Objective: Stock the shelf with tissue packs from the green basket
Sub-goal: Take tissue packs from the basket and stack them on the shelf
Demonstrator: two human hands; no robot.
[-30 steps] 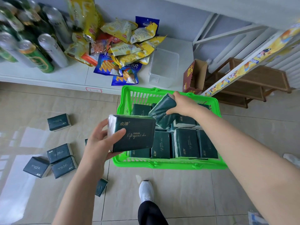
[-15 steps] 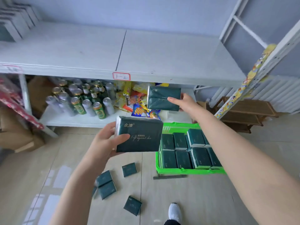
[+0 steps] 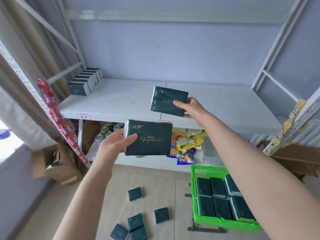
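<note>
Facing the shelf (image 3: pixel 121 101): left hand (image 3: pixel 114 144) clasps the lower pack (image 3: pixel 149 137) below its front edge, right hand (image 3: pixel 192 108) pinches the upper pack (image 3: pixel 168 101) above that edge; this end-only pinch risks a drop

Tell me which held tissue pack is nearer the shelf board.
The tissue pack in the right hand: it shows against the white shelf board; the left hand's pack sits lower, below its front edge.
</note>
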